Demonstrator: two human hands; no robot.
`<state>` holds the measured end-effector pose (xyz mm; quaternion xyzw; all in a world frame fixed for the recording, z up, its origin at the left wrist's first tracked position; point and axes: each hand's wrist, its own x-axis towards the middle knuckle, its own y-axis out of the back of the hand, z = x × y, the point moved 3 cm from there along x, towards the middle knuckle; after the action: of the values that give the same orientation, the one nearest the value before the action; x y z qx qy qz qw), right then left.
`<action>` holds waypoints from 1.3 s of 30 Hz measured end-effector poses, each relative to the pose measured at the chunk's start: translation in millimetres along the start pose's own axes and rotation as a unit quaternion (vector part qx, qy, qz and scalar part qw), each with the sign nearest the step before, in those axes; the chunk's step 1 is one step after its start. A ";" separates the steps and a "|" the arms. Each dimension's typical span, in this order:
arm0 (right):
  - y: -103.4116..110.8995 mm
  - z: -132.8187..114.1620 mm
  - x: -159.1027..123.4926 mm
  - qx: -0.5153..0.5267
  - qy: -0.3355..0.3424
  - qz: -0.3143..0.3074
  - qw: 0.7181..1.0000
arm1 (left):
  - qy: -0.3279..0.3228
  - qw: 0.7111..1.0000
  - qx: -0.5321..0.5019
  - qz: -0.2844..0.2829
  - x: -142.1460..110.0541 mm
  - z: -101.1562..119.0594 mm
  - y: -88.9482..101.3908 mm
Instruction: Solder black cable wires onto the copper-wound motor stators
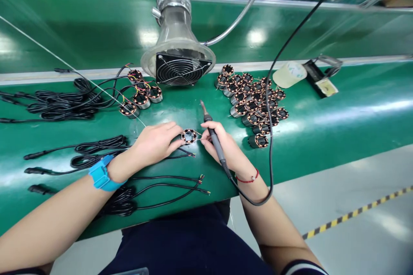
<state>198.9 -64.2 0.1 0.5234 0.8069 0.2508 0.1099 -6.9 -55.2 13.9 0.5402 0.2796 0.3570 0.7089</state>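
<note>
My left hand (158, 142) pinches a motor stator (189, 136), a ring with copper windings, between thumb and fingers on the green bench. A blue wrist strap (106, 173) is round that wrist. In my right hand (222, 144) lies a soldering iron (217, 144), its tip pointing up and away from me. Its black cord (270, 129) loops down past my wrist and rises to the upper right. The thumb and fingertips of this hand are at thin wire leads on the stator's right side. Stripped cable ends (190, 154) lie just below the stator.
Several stators (254, 94) stand grouped at the right. Wired stators (141, 99) and coiled black cables (64, 103) are at the left; more cables (119, 202) lie near me. A fume extractor (182, 68) hangs ahead. A soldering iron stand (322, 79) sits at the back right.
</note>
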 end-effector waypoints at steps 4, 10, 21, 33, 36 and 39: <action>-1.7 3.0 -0.1 0.033 0.021 0.078 0.996 | 0.006 1.000 0.001 -0.003 0.6 5.2 -4.1; -12.1 -4.9 3.8 0.050 0.061 0.139 0.987 | -0.003 1.000 -0.006 0.008 1.7 12.2 -8.0; -14.1 -2.1 13.6 0.202 -0.029 0.043 0.978 | 0.004 0.996 -0.077 -0.043 2.5 7.5 -6.0; -10.0 1.8 10.6 0.170 -0.001 0.021 0.985 | -0.050 0.993 -0.106 -0.018 3.2 5.1 -6.7; -11.4 -2.3 6.4 0.021 0.038 0.058 0.997 | -0.050 0.994 -0.098 -0.014 3.7 5.4 -6.9; -7.6 -1.9 4.1 -0.006 0.044 0.088 0.995 | -0.039 0.994 -0.101 -0.020 4.4 5.5 -7.1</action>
<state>190.3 -63.6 -1.9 0.5801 0.7605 0.2866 0.0550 1.4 -55.9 8.4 0.4738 0.2245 0.3480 0.7772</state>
